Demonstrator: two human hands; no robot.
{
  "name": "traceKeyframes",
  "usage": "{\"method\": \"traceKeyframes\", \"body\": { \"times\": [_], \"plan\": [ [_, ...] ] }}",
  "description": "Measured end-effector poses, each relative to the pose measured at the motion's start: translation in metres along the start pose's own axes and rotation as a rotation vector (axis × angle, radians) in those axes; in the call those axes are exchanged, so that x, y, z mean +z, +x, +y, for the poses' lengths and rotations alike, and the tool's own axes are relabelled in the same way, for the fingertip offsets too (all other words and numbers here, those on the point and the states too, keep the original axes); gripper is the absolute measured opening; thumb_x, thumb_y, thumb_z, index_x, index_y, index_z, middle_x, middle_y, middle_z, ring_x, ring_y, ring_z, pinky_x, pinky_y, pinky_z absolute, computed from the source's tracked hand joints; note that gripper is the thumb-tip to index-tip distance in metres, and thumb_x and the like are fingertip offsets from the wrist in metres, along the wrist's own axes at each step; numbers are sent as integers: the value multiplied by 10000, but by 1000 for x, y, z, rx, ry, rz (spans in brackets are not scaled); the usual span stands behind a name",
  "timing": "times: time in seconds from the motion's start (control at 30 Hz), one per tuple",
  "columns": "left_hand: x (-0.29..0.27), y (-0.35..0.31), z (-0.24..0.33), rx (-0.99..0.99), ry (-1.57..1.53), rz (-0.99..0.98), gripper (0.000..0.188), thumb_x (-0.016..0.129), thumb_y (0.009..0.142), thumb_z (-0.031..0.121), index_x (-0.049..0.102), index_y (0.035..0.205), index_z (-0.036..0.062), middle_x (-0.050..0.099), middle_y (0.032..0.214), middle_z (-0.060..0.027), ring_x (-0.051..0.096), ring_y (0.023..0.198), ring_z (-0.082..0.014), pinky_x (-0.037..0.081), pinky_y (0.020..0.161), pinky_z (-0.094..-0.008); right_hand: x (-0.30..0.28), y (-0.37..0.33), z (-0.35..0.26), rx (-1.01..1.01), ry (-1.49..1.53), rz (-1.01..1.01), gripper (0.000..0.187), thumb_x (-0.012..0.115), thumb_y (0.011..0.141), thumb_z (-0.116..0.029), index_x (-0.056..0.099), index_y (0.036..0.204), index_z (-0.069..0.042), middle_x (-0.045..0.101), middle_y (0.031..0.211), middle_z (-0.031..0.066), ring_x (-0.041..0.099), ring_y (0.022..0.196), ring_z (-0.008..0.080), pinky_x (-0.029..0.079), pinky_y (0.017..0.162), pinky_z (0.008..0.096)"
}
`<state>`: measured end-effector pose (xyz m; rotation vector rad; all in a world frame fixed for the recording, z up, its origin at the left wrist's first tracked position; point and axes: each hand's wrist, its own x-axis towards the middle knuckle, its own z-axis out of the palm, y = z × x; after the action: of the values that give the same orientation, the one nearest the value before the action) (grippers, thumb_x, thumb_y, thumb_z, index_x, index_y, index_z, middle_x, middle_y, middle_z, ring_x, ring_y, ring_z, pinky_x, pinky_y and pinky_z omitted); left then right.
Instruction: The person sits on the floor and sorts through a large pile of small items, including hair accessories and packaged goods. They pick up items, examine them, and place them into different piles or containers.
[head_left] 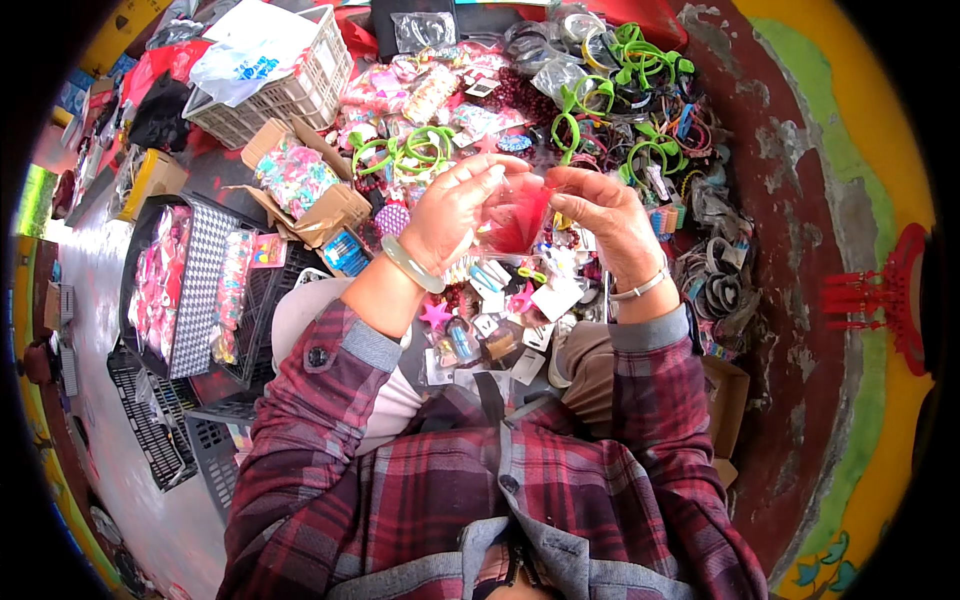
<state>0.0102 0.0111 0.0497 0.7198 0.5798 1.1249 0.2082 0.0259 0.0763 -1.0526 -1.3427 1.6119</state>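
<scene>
Between my two hands, above the pile, is a small clear plastic bag with something red in it (518, 222); what the red thing is I cannot make out. My left hand (445, 218), with a pale bangle at the wrist, pinches the bag's left side near the top. On the other side my right hand (612, 222), wearing a silver bangle, grips the upper right edge between thumb and fingers. Below the bag lie white cards (558, 297), a pink star-shaped piece (436, 314) and small packaged accessories (460, 340). Green headbands (415, 150) lie beyond my left hand.
More green headbands (650, 60) and dark hair hoops (722, 290) heap up at the right. A grey plastic crate (310, 85), an open cardboard box (335, 215) and a checked basket (195, 290) stand at the left. A painted wall (780, 200) rises on the right.
</scene>
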Motion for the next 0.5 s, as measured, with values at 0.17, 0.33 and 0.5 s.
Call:
{"method": "traceKeyframes", "body": {
  "times": [0.17, 0.33, 0.5],
  "plan": [
    [2, -1, -1, -7, 30, -35, 284, 390, 931, 189, 495, 1119, 4, 580, 1078, -154, 577, 953, -180, 465, 791, -284, 1, 3, 8, -24, -48, 58, 212, 625, 799, -71, 631, 988, 25, 637, 929, 61, 569, 859, 114, 428, 784, 235],
    [1, -2, 1, -28, 33, -3, 289, 394, 931, 205, 501, 1115, 9, 590, 1058, -146, 580, 938, -172, 465, 757, -269, 2, 2, 8, -77, -151, 90, 192, 627, 798, -72, 641, 964, 24, 643, 886, 55, 572, 820, 108, 434, 761, 230],
    [-2, -1, 1, -18, -19, 8, 291, 411, 927, 210, 501, 1120, 12, 593, 1049, -145, 583, 936, -180, 468, 774, -283, 6, -1, 4, -75, -74, 96, 154, 637, 790, -77, 655, 909, 21, 645, 819, 48, 572, 731, 84, 458, 675, 202]
  ]
}}
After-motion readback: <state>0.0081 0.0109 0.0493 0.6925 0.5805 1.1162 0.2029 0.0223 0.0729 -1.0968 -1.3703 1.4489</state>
